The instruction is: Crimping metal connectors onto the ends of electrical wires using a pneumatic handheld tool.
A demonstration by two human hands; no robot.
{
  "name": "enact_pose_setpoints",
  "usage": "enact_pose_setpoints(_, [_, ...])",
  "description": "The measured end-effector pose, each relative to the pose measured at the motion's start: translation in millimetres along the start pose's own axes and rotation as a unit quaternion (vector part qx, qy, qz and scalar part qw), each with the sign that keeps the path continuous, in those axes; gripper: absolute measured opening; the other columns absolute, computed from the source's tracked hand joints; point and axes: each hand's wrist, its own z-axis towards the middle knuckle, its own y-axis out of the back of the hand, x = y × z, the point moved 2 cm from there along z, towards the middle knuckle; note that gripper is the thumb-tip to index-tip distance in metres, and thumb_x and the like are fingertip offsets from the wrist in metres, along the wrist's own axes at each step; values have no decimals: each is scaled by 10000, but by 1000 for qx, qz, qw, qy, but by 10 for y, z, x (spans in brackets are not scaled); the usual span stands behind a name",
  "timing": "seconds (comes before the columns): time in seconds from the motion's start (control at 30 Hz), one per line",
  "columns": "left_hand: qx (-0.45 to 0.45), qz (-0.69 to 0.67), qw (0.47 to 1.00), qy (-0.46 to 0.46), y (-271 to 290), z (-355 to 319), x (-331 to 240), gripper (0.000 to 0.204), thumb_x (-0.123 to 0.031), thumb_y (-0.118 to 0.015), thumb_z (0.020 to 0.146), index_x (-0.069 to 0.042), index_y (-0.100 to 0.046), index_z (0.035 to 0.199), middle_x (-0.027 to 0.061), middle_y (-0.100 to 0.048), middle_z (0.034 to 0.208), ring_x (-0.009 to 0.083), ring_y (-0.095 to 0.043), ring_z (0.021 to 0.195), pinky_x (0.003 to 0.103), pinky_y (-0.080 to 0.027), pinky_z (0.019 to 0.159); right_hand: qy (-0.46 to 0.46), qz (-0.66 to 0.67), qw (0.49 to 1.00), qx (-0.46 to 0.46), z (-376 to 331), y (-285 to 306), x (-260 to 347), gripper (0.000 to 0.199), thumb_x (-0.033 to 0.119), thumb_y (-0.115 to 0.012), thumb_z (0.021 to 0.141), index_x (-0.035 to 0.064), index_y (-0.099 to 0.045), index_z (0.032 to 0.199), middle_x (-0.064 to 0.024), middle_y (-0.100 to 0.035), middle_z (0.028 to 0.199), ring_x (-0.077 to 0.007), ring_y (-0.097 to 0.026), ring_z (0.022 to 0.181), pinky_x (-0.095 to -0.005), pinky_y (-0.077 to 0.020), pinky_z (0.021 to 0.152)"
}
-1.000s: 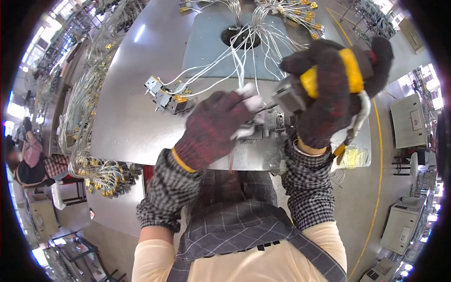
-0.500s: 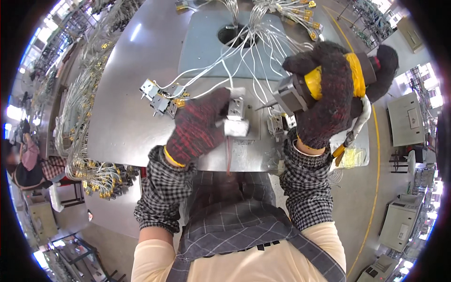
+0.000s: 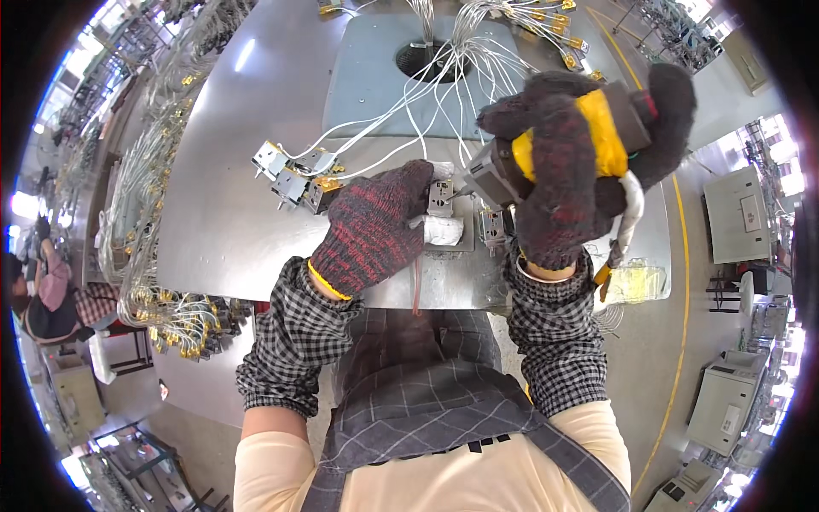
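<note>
My left hand (image 3: 371,226), in a dark red-and-black knit glove, is closed on a small metal socket block (image 3: 441,197) with holes in its face. The block sits between white-wrapped pieces (image 3: 444,229) on a flat plate. My right hand (image 3: 559,183), in the same kind of glove, grips a power screwdriver (image 3: 493,175) bound with yellow tape. Its thin bit points left and reaches the block's right side; exact contact is too small to tell. Similar metal blocks on white wires (image 3: 294,175) lie left of my left hand. Another block (image 3: 492,229) lies below the screwdriver.
White wires (image 3: 465,55) fan out from a round hole in the blue-grey panel (image 3: 367,85). Bundled wires with yellow-tipped ends (image 3: 183,328) hang along the metal table's (image 3: 213,213) left side. A pale wrapped cable (image 3: 630,209) trails from the screwdriver. Another person (image 3: 55,294) is at far left.
My right hand has brought the screwdriver left and slightly up, its bit now at the socket block. My left hand has shifted slightly right, still on the block.
</note>
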Motion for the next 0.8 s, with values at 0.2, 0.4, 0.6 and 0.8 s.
enact_pose_setpoints(0.2, [-69,73,992,-78,93,-126,92,659,-413,-792,729,-102,-570,1267,142,-646,1155,327,-629,1058,440,-508,861,-46,-7,999,-28,-89,-38,-45,572,241,-578,970,44,-307,1433,-231,-613,1123,-382,-693,823,-478,-636,703])
enact_pose_setpoints(0.4, [-123,396,907,-71,399,-360,582,539,-313,-718,794,-101,-575,1269,117,-625,1218,364,-598,1093,460,-358,1064,171,-259,947,80,-106,-497,118,572,147,-607,940,41,-321,1425,-219,-628,1033,-341,-695,765,-455,-640,671])
enact_pose_setpoints(0.6, [-107,-1,992,-71,245,-459,416,697,-72,-804,647,-55,-562,1301,192,-613,1200,356,-598,1131,474,-482,949,223,-161,954,117,23,-324,-86,663,20,-678,875,61,-325,1435,-219,-634,989,-292,-693,727,-423,-638,649])
enact_pose_setpoints(0.8, [-133,-127,975,-121,57,-289,281,826,-368,-912,575,-27,-590,1255,172,-639,1064,313,-675,897,387,-549,779,163,-137,972,95,83,-232,-109,696,57,-654,888,80,-251,1455,-183,-656,845,-253,-663,592,-370,-599,566])
